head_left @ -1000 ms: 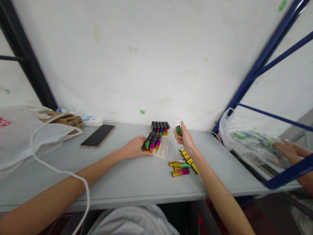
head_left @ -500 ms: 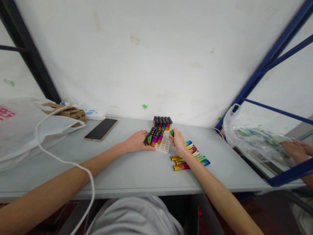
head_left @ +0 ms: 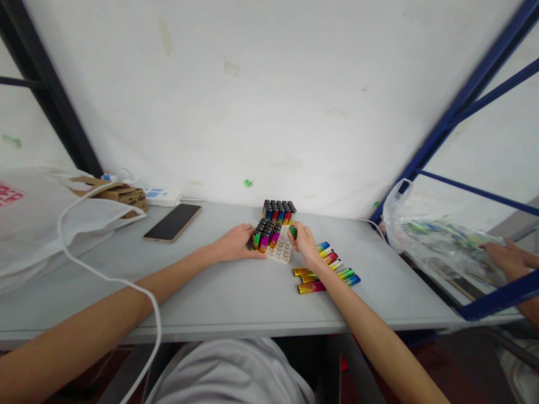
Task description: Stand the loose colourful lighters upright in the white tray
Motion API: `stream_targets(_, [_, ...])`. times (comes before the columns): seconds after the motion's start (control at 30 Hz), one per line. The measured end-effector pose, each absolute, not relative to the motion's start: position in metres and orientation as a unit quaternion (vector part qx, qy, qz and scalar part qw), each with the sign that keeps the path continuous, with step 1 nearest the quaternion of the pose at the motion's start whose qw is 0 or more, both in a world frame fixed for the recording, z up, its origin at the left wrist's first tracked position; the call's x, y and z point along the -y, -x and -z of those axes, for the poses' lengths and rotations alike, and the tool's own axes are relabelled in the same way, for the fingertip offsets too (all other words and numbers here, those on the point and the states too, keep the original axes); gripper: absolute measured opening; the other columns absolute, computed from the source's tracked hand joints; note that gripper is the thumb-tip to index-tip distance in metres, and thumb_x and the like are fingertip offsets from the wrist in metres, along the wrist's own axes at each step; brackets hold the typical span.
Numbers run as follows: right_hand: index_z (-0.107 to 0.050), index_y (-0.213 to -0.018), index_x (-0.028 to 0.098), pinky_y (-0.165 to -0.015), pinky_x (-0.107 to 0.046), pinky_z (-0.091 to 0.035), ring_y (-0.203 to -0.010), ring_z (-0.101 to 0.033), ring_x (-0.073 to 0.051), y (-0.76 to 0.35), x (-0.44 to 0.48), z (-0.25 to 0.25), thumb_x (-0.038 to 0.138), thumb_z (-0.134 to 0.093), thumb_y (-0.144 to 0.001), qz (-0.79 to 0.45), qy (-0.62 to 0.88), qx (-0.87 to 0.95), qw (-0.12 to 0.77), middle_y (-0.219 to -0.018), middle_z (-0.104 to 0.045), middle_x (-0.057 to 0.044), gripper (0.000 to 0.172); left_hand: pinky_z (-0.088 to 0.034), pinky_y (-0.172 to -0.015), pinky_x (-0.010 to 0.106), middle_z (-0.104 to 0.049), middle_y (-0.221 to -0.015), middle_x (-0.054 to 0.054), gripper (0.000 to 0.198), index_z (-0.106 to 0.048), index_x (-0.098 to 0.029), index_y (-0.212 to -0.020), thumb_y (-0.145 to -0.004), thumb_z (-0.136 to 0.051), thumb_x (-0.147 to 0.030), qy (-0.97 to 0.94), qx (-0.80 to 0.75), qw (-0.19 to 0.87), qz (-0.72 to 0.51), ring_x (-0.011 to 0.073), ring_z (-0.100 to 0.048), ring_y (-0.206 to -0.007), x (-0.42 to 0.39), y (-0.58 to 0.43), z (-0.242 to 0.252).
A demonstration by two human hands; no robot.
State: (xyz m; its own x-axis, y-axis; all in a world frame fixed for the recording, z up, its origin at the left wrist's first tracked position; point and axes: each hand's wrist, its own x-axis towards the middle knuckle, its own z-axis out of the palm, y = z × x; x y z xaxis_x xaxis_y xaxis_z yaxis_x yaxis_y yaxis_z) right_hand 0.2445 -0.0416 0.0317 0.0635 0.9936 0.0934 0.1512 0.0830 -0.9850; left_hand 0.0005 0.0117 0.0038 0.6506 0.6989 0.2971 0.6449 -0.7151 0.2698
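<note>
My left hand (head_left: pixel 236 242) grips the left side of a white tray (head_left: pixel 281 252) with rows of small cells. Upright lighters (head_left: pixel 265 238) with black tops and multicoloured bodies fill the tray's left part, while cells on its right side are bare. Closed around a green lighter (head_left: pixel 293 230), my right hand (head_left: pixel 305 242) is just over the tray's right edge. Behind stands another block of upright lighters (head_left: pixel 278 212). Beside my right forearm, several shiny lighters (head_left: pixel 312 287) lie on the table, partly hidden by the arm.
To the left are a phone (head_left: pixel 173 222), a cardboard box (head_left: pixel 126 196), a white plastic bag (head_left: pixel 54 219) and a white cable (head_left: pixel 122 283) crossing my left forearm. Beyond the blue frame (head_left: pixel 438 134) at right, another person's hands (head_left: pixel 505 258) are near a clear plastic bag (head_left: pixel 446 235).
My right hand has shifted slightly left with the green lighter, which shows more now and sits nearer the tray. My left hand has stayed at the tray.
</note>
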Motion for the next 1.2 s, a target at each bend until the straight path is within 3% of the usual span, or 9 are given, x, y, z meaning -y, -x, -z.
stream_targets(0.17, [-0.060,-0.077,0.023,-0.045,-0.027,-0.025,-0.046,-0.030,-0.012,-0.248,0.044,-0.034,0.095,-0.048,-0.089,-0.429,0.472,0.580,0.506,-0.053,-0.036,0.007,0.074,-0.056,-0.094,0.043,-0.073,-0.102,0.012,0.068,-0.074,-0.020,-0.103,-0.082,-0.075,-0.085,-0.907,-0.372,0.064,-0.185,0.0354,-0.070,-0.101,-0.011,-0.001,-0.003])
stream_targets(0.3, [-0.067,-0.097,0.023,-0.055,-0.028,-0.042,-0.056,-0.047,-0.015,-0.253,0.047,-0.034,0.087,-0.048,-0.097,-0.338,0.444,0.652,0.514,-0.065,-0.052,0.004,0.068,-0.056,-0.093,0.043,-0.073,-0.103,0.013,0.068,-0.075,-0.019,-0.106,-0.083,-0.076,-0.083,-0.906,-0.378,0.061,-0.180,0.0360,-0.070,-0.100,-0.011,-0.002,-0.004])
stream_targets(0.43, [-0.068,-0.093,0.023,-0.075,-0.030,-0.054,-0.081,-0.063,-0.019,-0.256,0.048,-0.034,0.074,-0.063,-0.097,-0.222,0.442,0.704,0.510,-0.088,-0.068,-0.003,0.052,-0.055,-0.091,0.041,-0.073,-0.101,0.011,0.066,-0.075,-0.020,-0.105,-0.083,-0.076,-0.082,-0.906,-0.370,0.077,-0.189,0.0345,-0.070,-0.099,-0.010,-0.002,-0.005])
stream_targets(0.5, [-0.070,-0.093,0.022,-0.080,-0.032,-0.054,-0.082,-0.064,-0.020,-0.257,0.049,-0.034,0.068,-0.064,-0.098,-0.186,0.437,0.726,0.497,-0.086,-0.068,-0.003,0.046,-0.055,-0.090,0.041,-0.073,-0.100,0.011,0.065,-0.076,-0.021,-0.103,-0.083,-0.076,-0.082,-0.907,-0.367,0.083,-0.191,0.0344,-0.070,-0.098,-0.010,-0.001,-0.005])
stream_targets(0.63, [-0.070,-0.097,0.024,-0.075,-0.033,-0.052,-0.071,-0.064,-0.021,-0.256,0.051,-0.034,0.061,-0.066,-0.098,-0.183,0.446,0.744,0.464,-0.073,-0.068,0.000,0.037,-0.055,-0.092,0.041,-0.072,-0.099,0.011,0.064,-0.075,-0.021,-0.101,-0.083,-0.076,-0.083,-0.906,-0.369,0.078,-0.193,0.0343,-0.069,-0.099,-0.009,-0.001,-0.005])
stream_targets(0.77, [-0.068,-0.103,0.026,-0.078,-0.035,-0.055,-0.071,-0.070,-0.023,-0.253,0.054,-0.035,0.056,-0.071,-0.095,-0.195,0.442,0.754,0.446,-0.075,-0.074,-0.001,0.031,-0.054,-0.091,0.041,-0.072,-0.099,0.011,0.064,-0.075,-0.021,-0.100,-0.083,-0.076,-0.083,-0.905,-0.375,0.078,-0.185,0.0343,-0.069,-0.100,-0.008,-0.001,-0.005])
stream_targets(1.2, [-0.069,-0.103,0.026,-0.074,-0.033,-0.055,-0.065,-0.067,-0.021,-0.255,0.053,-0.040,0.052,-0.074,-0.093,-0.174,0.441,0.773,0.422,-0.071,-0.072,0.001,0.028,-0.055,-0.092,0.043,-0.072,-0.099,0.011,0.065,-0.074,-0.021,-0.097,-0.082,-0.076,-0.084,-0.903,-0.375,0.082,-0.192,0.0357,-0.069,-0.100,-0.007,-0.002,-0.006])
